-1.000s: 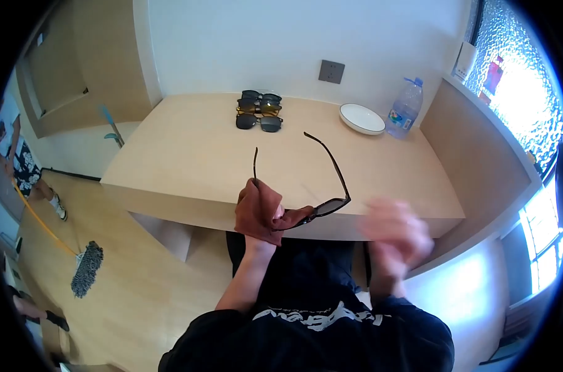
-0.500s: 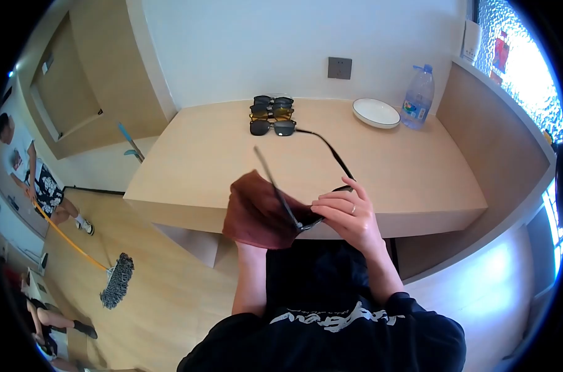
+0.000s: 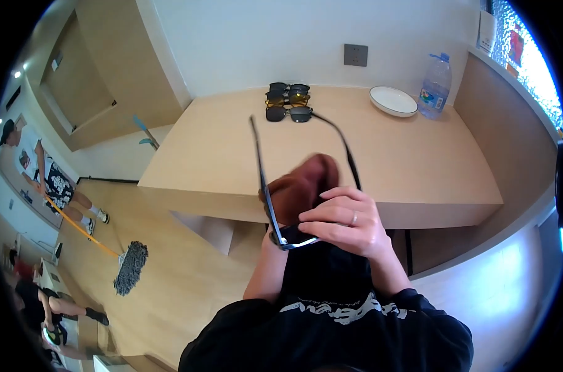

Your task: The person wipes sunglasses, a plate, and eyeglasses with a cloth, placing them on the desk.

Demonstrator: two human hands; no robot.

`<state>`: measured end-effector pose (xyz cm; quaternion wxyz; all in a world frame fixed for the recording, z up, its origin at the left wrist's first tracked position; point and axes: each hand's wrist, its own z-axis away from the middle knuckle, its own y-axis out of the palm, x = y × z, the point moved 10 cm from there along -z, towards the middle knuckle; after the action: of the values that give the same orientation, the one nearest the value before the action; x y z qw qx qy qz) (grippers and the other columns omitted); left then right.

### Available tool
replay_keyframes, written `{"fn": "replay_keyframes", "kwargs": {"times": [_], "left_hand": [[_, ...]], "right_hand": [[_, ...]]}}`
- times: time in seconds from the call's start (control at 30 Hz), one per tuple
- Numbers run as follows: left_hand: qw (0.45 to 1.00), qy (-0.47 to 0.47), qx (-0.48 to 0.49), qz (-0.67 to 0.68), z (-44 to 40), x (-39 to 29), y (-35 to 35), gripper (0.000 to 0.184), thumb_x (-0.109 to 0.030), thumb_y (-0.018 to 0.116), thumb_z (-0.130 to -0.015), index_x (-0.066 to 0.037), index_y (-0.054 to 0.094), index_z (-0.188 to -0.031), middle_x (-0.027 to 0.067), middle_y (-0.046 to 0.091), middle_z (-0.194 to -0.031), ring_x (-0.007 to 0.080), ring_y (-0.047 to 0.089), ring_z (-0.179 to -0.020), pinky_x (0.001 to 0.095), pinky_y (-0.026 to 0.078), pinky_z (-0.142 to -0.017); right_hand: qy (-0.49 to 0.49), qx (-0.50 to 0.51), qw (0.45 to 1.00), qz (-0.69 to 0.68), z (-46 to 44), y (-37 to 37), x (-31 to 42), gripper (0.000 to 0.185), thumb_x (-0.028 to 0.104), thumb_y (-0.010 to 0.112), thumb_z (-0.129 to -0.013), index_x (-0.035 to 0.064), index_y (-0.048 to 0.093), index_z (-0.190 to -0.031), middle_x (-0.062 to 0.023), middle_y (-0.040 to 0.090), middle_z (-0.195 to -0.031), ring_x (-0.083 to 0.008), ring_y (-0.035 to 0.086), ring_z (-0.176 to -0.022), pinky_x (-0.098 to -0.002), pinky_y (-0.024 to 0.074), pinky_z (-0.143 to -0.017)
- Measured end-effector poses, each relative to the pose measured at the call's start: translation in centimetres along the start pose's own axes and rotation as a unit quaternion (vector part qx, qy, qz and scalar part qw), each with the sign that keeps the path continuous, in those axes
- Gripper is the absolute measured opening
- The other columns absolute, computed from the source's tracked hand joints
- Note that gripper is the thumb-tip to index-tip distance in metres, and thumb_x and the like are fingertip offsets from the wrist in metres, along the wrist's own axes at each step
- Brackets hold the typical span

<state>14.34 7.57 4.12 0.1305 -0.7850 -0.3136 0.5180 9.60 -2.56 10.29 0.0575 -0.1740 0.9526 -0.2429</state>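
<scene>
Since the earlier frame, the reddish-brown cloth (image 3: 303, 186) has shifted from hanging wide over the left hand (image 3: 271, 247) to standing bunched between the raised temples of the black-framed sunglasses (image 3: 292, 235). The right hand (image 3: 349, 223) remains at the frame front.

Findings: the sunglasses are held up before the torso, at the near edge of the desk (image 3: 219, 142), temples open and pointing away from the wearer. The right hand pinches the frame front, fingertips at the lens area. The left hand lies mostly behind the cloth; whether its fingers are spread or pressed together cannot be told. In my judgement, the step in hand is working the cloth about the lenses. Any move from this hold would call for steady support at the frame front, without strain on the open temples.

Containers: a shallow white dish (image 3: 393, 101) with a dark rim sits on the desk, its pale inner face visible. Just beside it stands a clear bluish plastic bottle (image 3: 435, 87), upright, capped and labelled; its liquid level cannot be made out.

Further along the desk, folded eyewear (image 3: 301, 114) is lined up in a column, one pair yellow-tinted.
</scene>
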Motion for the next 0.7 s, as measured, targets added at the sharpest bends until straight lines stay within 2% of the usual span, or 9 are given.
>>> {"fn": "replay_keyframes", "kwargs": {"times": [0.07,0.1,0.2,0.23,0.33,0.37,0.4,0.43,0.7], "left_hand": [[0.95,0.062,-0.132,0.276,2.8,3.7,1.8,0.025,-0.006,0.043,-0.094,-0.004,0.051,-0.118,0.0068,0.062,-0.105,0.0056,0.058,-0.096,0.0171,0.042,-0.088],[0.95,0.057,-0.135,0.275,3.0,4.1,2.0,0.025,-0.006,0.043,-0.094,-0.004,0.051,-0.118,0.0068,0.062,-0.105,0.0056,0.058,-0.096,0.0171,0.042,-0.088],[0.961,-0.079,-0.107,0.242,3.0,7.7,3.8,0.01,-0.009,0.05,-0.087,-0.007,0.055,-0.096,0.0068,0.06,-0.085,0.0163,0.062,-0.087,0.0228,0.042,-0.083],[0.961,-0.081,-0.104,0.244,3.0,8.0,4.2,0.01,-0.009,0.05,-0.087,-0.007,0.055,-0.096,0.0068,0.06,-0.085,0.0163,0.062,-0.087,0.0228,0.042,-0.083],[0.996,0.048,-0.079,0.009,4.0,6.7,5.8,0.013,-0.017,0.056,-0.086,-0.005,0.054,-0.086,0.0037,0.052,-0.072,0.0152,0.059,-0.081,0.025,0.039,-0.088],[0.967,0.138,-0.102,0.187,4.8,12.5,8.5,0.014,-0.016,0.06,-0.082,-0.004,0.051,-0.084,0.0033,0.053,-0.074,0.0158,0.058,-0.081,0.0283,0.039,-0.089],[0.984,0.045,-0.095,0.145,3.4,10.0,6.6,0.015,-0.016,0.06,-0.082,-0.004,0.051,-0.084,0.0035,0.053,-0.074,0.016,0.058,-0.081,0.0283,0.04,-0.089],[0.983,0.015,-0.094,0.155,2.7,8.9,6.1,0.015,-0.016,0.06,-0.082,-0.004,0.051,-0.085,0.0037,0.053,-0.075,0.0161,0.058,-0.082,0.0283,0.04,-0.088],[0.976,-0.015,-0.091,0.195,0.8,6.6,4.9,0.019,-0.016,0.062,-0.08,-0.003,0.051,-0.088,0.0052,0.056,-0.08,0.0174,0.058,-0.086,0.028,0.042,-0.086]], "right_hand": [[-0.003,0.013,0.997,-0.077,-0.2,1.1,0.4,0.019,0.019,0.071,-0.069,0.0105,0.068,-0.086,-0.0007,0.067,-0.081,-0.0143,0.062,-0.072,-0.0316,0.0485,-0.076],[-0.002,0.027,0.997,-0.069,-0.3,1.3,0.5,0.02,0.021,0.072,-0.072,0.0092,0.069,-0.087,-0.0001,0.065,-0.075,-0.015,0.061,-0.069,-0.0307,0.0481,-0.071],[-0.001,0.024,0.995,-0.093,0.0,1.5,0.0,0.021,0.021,0.069,-0.072,0.0105,0.067,-0.09,0.0009,0.06,-0.069,-0.0156,0.058,-0.065,-0.0288,0.0461,-0.064],[0.003,0.024,0.996,-0.091,0.1,1.4,-0.1,0.021,0.021,0.069,-0.072,0.0105,0.067,-0.09,0.0009,0.06,-0.069,-0.0156,0.058,-0.065,-0.0288,0.0461,-0.064],[0.015,0.026,0.995,-0.096,0.5,1.6,0.7,0.02,0.02,0.069,-0.071,0.0098,0.067,-0.088,0.0006,0.057,-0.065,-0.0159,0.058,-0.062,-0.0278,0.0466,-0.062],[0.005,0.027,0.995,-0.096,0.5,1.7,1.0,0.019,0.02,0.069,-0.071,0.0093,0.067,-0.087,0.0003,0.058,-0.064,-0.0157,0.058,-0.062,-0.0272,0.0469,-0.061],[-0.006,0.027,0.995,-0.094,0.6,1.7,1.4,0.019,0.02,0.069,-0.071,0.0088,0.067,-0.086,0.0,0.058,-0.064,-0.0156,0.058,-0.062,-0.0266,0.0472,-0.061],[0.003,0.028,0.995,-0.096,0.6,1.7,1.3,0.018,0.02,0.069,-0.07,0.0081,0.066,-0.083,-0.0008,0.058,-0.063,-0.0149,0.059,-0.062,-0.0259,0.0477,-0.062],[0.039,0.044,0.991,-0.116,-1.1,1.9,-0.4,0.017,0.02,0.071,-0.07,0.0083,0.065,-0.082,-0.002,0.058,-0.063,-0.0181,0.06,-0.062,-0.0279,0.0483,-0.059]]}}
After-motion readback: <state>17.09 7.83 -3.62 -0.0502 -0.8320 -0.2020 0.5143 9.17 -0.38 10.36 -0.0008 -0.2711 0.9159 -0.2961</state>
